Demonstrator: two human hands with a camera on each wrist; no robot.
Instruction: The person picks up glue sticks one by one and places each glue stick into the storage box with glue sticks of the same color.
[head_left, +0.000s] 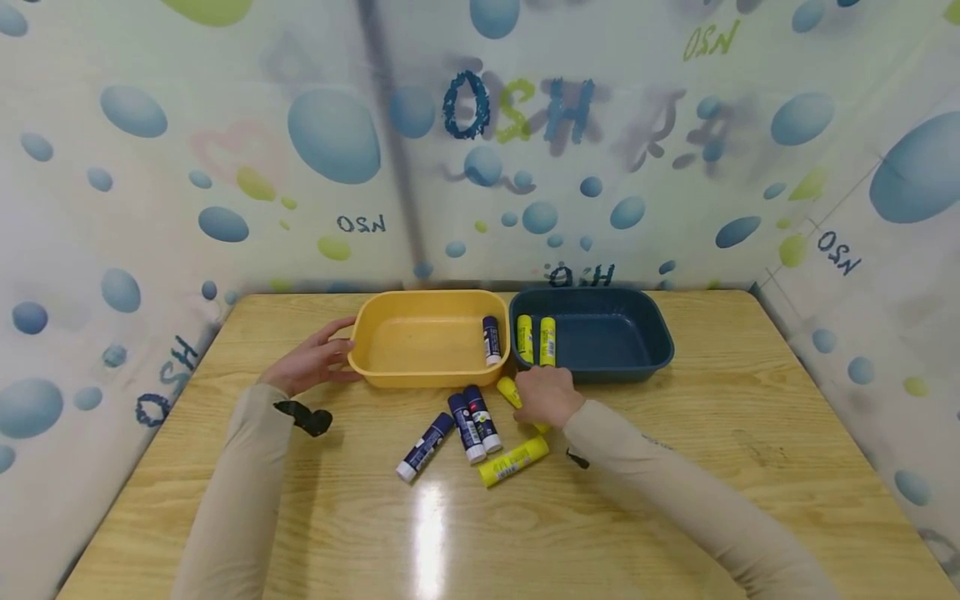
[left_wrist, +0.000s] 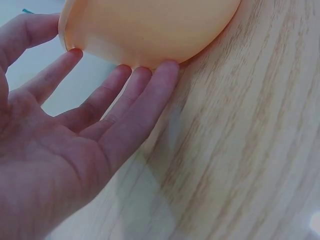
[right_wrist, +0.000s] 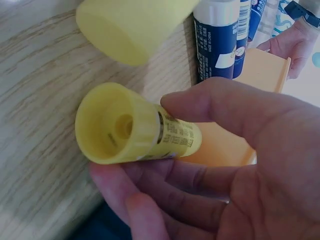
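Note:
My right hand [head_left: 546, 395] pinches a yellow glue stick [right_wrist: 170, 132] between thumb and fingers, low over the table in front of the dark blue bin [head_left: 630, 375]. Its hollow end faces the right wrist camera. My left hand [head_left: 318, 362] touches the left end of the yellow-orange bin [head_left: 427, 381], fingertips spread along its outer wall and rim in the left wrist view. Another yellow glue stick [head_left: 513, 462] lies in front of the right hand. Left of it lie three navy glue sticks with white ends, including one navy glue stick [head_left: 424, 447] set apart.
Inside the yellow-orange bin, a navy glue stick [head_left: 491, 340] lies against the right wall. Two yellow glue sticks [head_left: 548, 340] lie at the left end of the blue bin. Both bins stand side by side near the wood-grain table's [head_left: 360, 517] back edge, before a printed curtain [head_left: 637, 167].

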